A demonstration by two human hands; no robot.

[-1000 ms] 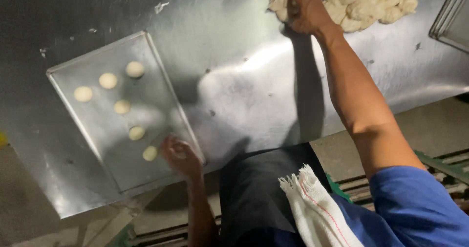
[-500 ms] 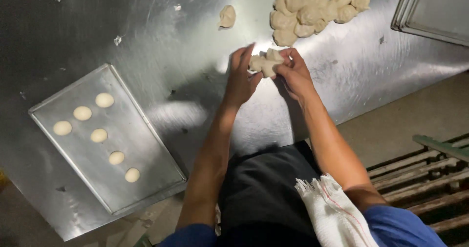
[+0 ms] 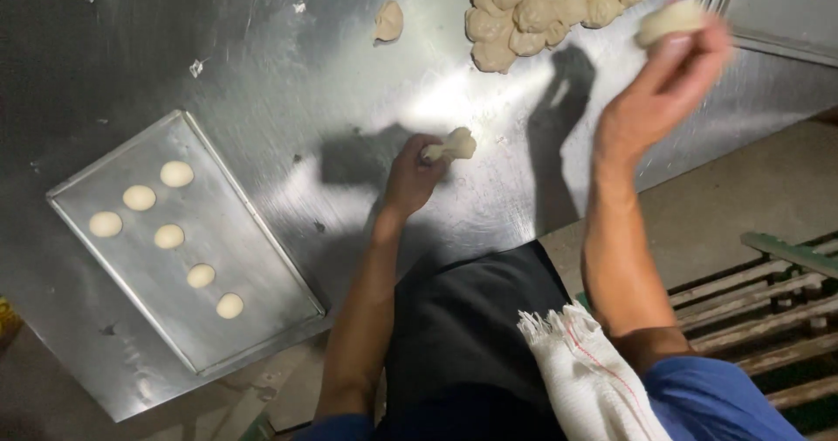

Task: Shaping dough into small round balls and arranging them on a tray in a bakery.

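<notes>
My left hand (image 3: 410,177) is closed on a small piece of dough (image 3: 453,145) just above the steel table (image 3: 288,75). Raised and blurred at the upper right, my right hand (image 3: 656,101) grips a larger lump of dough (image 3: 668,20). A heap of dough pieces (image 3: 537,9) lies at the far edge of the table, and one loose piece (image 3: 388,20) rests to its left. On the left sits a metal baking tray (image 3: 262,266) with several small round dough balls (image 3: 176,174) in two rows.
A second tray's edge (image 3: 768,22) shows at the top right. A white cloth (image 3: 594,380) hangs at my waist over a dark apron. Slatted racks (image 3: 768,319) stand on the floor to the right.
Both hands were together on one lump of dough in front of me. They have pulled apart: the left keeps a small piece low, the right has lifted the rest up and to the right.
</notes>
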